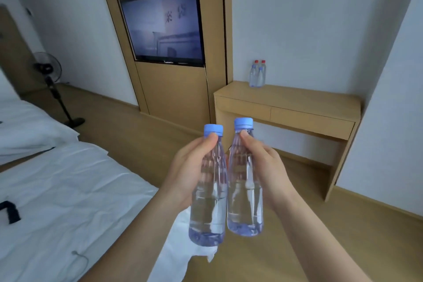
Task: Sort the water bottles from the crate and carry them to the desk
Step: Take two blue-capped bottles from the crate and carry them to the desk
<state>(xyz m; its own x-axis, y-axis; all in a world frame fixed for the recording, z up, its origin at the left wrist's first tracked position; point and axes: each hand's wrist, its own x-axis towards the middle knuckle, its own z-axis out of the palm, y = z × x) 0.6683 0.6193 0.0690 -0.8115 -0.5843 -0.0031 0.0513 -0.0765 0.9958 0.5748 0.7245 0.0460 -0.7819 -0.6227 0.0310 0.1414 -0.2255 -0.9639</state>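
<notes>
- The left hand [190, 167] is gripping a clear water bottle [208, 208] with a blue cap, its fingers wrapping round the upper body and the thumb pressing just under the cap.
- The right hand [263, 165] is gripping a second water bottle [245, 201] in the same way, thumb lying near the neck below its blue cap.
- Both bottles are standing upright in the air, side by side and nearly touching, each holding water in its lower part.
- A light wooden table [297, 101] is standing against the white wall ahead, well apart from the hands, with two shallow drawer fronts under its top.
- A small cluster of bottles [257, 75] is sitting at the table's back left corner, close to the wall; two are showing red caps and the others blue.
- A wood-panelled wall unit is framing a television [162, 27], whose screen is showing a dim picture.
- A bed with rumpled white sheets [57, 190] is filling the lower left.
- A black standing fan [49, 68] is standing on the wooden floor [263, 263] beyond the bed.
</notes>
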